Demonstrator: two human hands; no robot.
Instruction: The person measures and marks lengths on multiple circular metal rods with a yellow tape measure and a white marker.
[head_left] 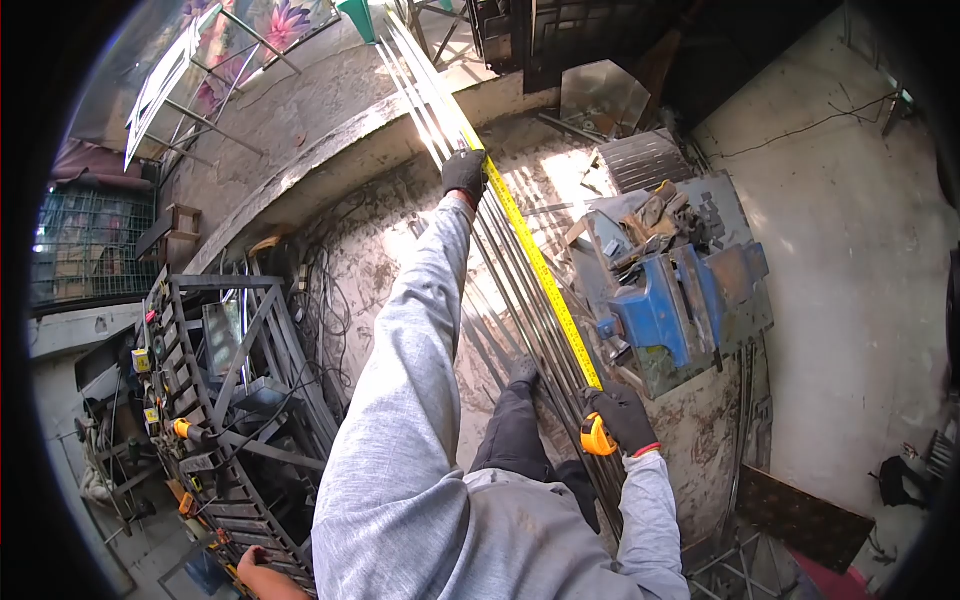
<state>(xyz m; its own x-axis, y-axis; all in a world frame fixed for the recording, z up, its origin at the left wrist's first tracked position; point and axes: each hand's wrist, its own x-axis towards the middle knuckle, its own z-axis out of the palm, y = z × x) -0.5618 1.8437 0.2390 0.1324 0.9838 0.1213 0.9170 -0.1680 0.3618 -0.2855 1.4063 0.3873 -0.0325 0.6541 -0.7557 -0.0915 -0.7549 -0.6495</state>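
Note:
My right hand (622,418), in a black glove with a red cuff, grips an orange tape measure (598,436). Its yellow blade (540,270) runs out ahead along a bundle of long metal tubes (495,240). Far forward on my outstretched arm, my left hand (464,172), also black-gloved, is closed over the tubes with the blade right at its edge. What its fingers hold is hidden, and I cannot tell whether it is tube or blade. My foot (523,372) shows beside the tubes.
To the right, a blue bench vise (655,305) stands on a metal bench top with scraps and rags (655,225). A rack of metal frames and tools (235,400) fills the left. Another person's bare arm (268,575) enters at bottom left. A low concrete ledge (340,140) lies ahead.

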